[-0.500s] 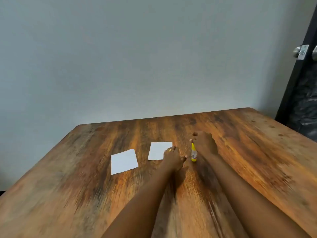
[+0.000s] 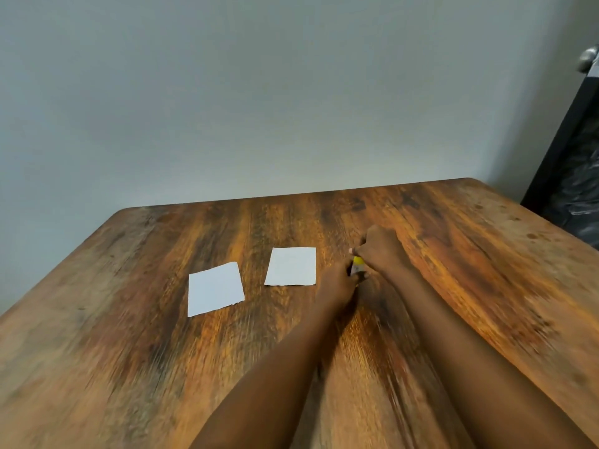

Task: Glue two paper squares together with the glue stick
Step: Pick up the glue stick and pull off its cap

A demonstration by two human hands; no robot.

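Glue stick [image 2: 358,264] stands right of the two paper squares, enclosed by both hands. Right hand [image 2: 381,249] grasps its yellow top; left hand [image 2: 337,283] grasps its lower body. Far paper square [image 2: 291,266] and near paper square [image 2: 215,288] lie flat and apart on the wooden surface [image 2: 129,351]

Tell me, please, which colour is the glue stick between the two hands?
The glue stick is yellow, with a paler label lower down; the head view shows it.
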